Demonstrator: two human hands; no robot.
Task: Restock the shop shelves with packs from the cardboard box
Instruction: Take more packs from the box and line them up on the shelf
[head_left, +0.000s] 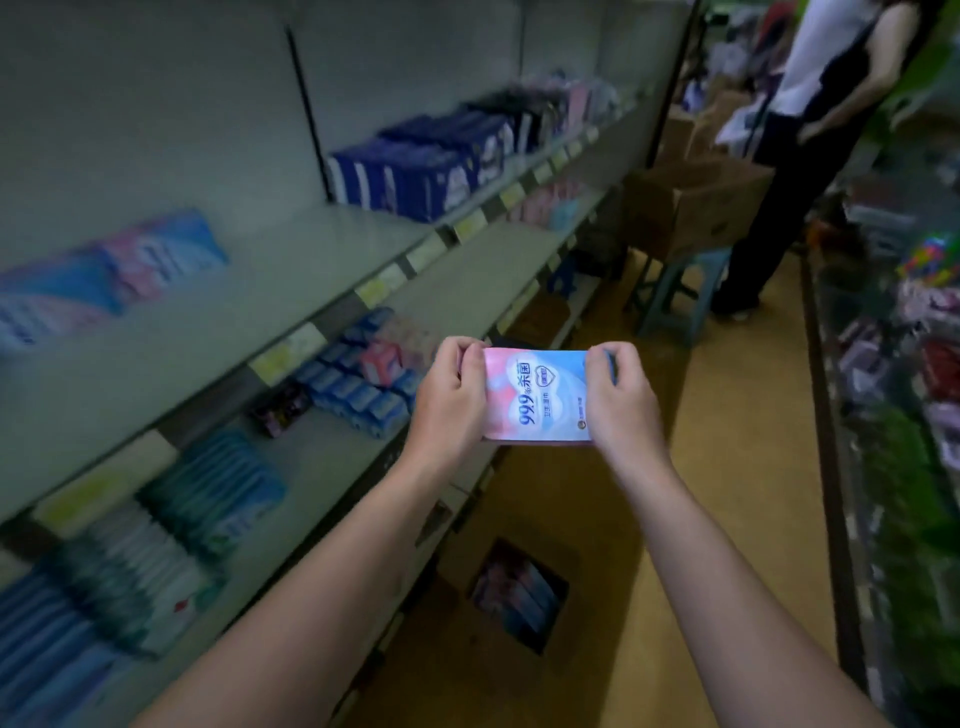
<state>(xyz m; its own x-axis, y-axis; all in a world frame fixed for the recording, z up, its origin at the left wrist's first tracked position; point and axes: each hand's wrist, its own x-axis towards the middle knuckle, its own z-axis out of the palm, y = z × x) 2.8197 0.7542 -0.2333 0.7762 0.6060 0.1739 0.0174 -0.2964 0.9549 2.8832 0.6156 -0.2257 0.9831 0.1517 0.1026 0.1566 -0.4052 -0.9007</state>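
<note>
— Where is the pack (537, 397)?
— Centre of the frame, pink and blue, held flat in front of the shelves (291, 275).
— And the hands?
— The left hand (452, 395) grips its left end, and the right hand (618, 402) grips its right end. The open cardboard box (462, 545) lies below, at lower centre.

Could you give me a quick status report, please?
Left hand and right hand grip the pack by its ends. Cardboard box on floor below, packs inside. Path to shelf unobstructed.

The pack (537, 396) has glossy printed plastic wrap, the shelves (291, 283) look like matt painted metal, the box (519, 592) plain brown cardboard
</note>
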